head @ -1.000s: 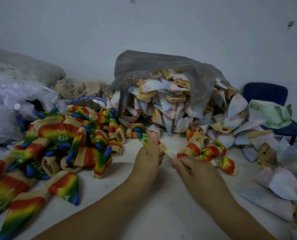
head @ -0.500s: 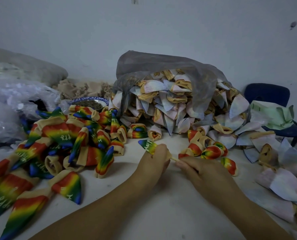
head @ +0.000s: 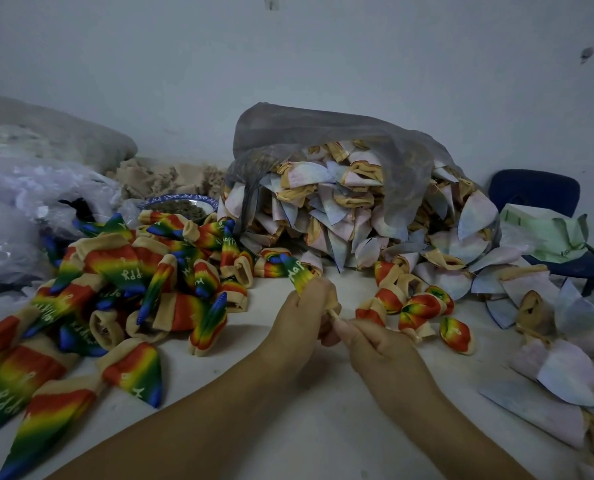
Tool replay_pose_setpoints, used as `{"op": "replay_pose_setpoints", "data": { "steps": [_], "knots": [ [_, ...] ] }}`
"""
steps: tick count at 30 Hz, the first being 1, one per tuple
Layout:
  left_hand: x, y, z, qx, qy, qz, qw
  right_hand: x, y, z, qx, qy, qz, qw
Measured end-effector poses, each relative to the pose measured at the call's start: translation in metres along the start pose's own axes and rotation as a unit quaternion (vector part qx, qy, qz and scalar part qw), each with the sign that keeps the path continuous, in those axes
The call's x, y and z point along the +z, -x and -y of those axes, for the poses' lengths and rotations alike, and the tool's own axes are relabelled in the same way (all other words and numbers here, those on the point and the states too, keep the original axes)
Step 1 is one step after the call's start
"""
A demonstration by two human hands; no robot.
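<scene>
1. Near zone. I recorded the white table top (head: pixel 306 431) as the working surface, with both forearms entering from the near edge. At near left, large rainbow-striped fabric socks with beige cuffs (head: pixel 46 407) lay flat. At near right lay pale pastel inside-out fabric pieces (head: pixel 565 375).

2. Centre zone. I read the left hand (head: pixel 302 313) as closed, its fingers curled round the rainbow-printed fabric sock (head: pixel 297 271). The sock was held above the table at centre. Its green and blue end, bearing white lettering, projected from the top of the fist and tilted toward the far left. The right hand (head: pixel 375 344) was just beside the left hand on its right. Its thumb and fingertips pinched the beige end of the same sock where it emerged from the left fist. Just right of the hands, a small cluster of red-and-yellow folded socks (head: pixel 416 306) rested on the table.

3. Middle-left zone. I noted a loose heap of rainbow socks (head: pixel 143 268) spread across the table.

4. Far zone. A grey translucent plastic bag (head: pixel 323 133) lay open toward me, spilling pale pastel pieces with beige cuffs (head: pixel 340 209). To its left stood a blue-patterned round bowl (head: pixel 181 202) with dark contents. Crumpled clear plastic bags (head: pixel 29 202) lay at far left. At far right stood a dark blue chair (head: pixel 534 192) carrying light green folded material (head: pixel 548 233). A pale wall (head: pixel 288 64) closed the scene.
</scene>
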State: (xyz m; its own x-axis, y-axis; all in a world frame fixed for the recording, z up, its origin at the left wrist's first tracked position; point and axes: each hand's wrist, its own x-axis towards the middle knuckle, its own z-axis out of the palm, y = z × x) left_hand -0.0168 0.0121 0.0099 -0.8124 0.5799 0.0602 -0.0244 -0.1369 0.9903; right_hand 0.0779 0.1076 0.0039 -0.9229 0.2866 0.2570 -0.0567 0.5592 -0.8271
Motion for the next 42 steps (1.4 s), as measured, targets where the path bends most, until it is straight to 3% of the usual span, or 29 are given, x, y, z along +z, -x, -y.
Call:
{"op": "replay_pose_setpoints", "data": {
  "steps": [6,13,21,31,35,42],
  "knots": [
    [-0.001,-0.003,0.017,0.000,-0.048,-0.013,0.999,-0.013,-0.010,-0.013,-0.047,0.197,-0.067,0.977],
    [-0.014,-0.011,0.012,0.036,-0.028,-0.064,0.997,-0.017,-0.012,-0.023,-0.058,0.296,-0.121,0.946],
    [-0.014,-0.016,0.011,-0.022,0.169,-0.024,0.985,-0.019,-0.011,-0.026,-0.044,0.292,-0.098,0.950],
    [-0.018,-0.019,0.018,-0.031,0.212,0.029,0.976,-0.022,-0.013,-0.025,-0.044,0.323,-0.087,0.941],
    [-0.019,-0.019,0.015,-0.082,0.255,-0.024,0.963,-0.022,-0.012,-0.025,-0.045,0.347,-0.062,0.935],
    [-0.022,-0.021,0.015,-0.057,0.193,-0.043,0.979,-0.020,-0.009,-0.022,-0.048,0.357,-0.059,0.931]
  ]
}}
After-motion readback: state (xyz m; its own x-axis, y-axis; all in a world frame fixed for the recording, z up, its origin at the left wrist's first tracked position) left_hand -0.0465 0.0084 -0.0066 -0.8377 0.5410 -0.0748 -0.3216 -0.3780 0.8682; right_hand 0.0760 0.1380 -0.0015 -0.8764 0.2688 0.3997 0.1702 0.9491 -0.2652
